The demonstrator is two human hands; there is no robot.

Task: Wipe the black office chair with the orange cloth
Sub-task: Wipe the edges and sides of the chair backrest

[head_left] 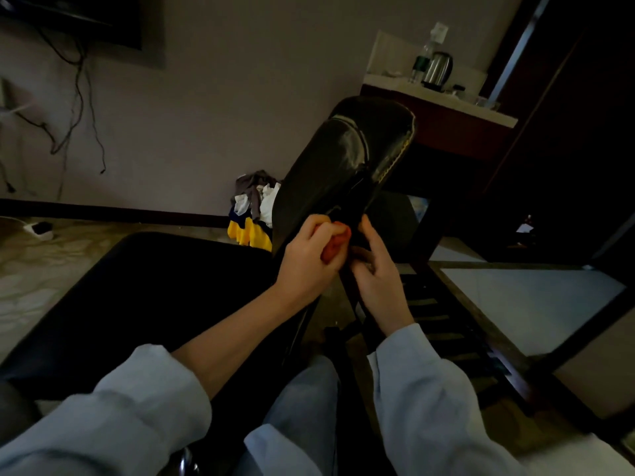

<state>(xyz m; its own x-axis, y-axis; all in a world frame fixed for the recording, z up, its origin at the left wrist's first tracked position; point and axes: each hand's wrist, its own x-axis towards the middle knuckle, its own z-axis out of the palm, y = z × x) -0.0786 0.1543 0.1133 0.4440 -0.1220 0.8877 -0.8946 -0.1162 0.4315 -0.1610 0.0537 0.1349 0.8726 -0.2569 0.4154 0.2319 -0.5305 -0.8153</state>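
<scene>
The black office chair (343, 166) fills the middle of the view, its shiny padded backrest rising up and to the right and its dark seat spreading to the lower left. My left hand (305, 266) grips the bunched orange cloth (335, 243) and holds it against the lower edge of the backrest. Right beside it, my right hand (378, 276) has its fingers curled around the chair's dark frame just below the backrest. Most of the cloth is hidden inside my left fist.
A pile of clothes with yellow fabric (252, 214) lies on the floor behind the chair. A counter (443, 101) at the back right carries a kettle (437, 68) and a bottle. Cables hang on the left wall. A dark slatted rack (457, 334) stands at my right.
</scene>
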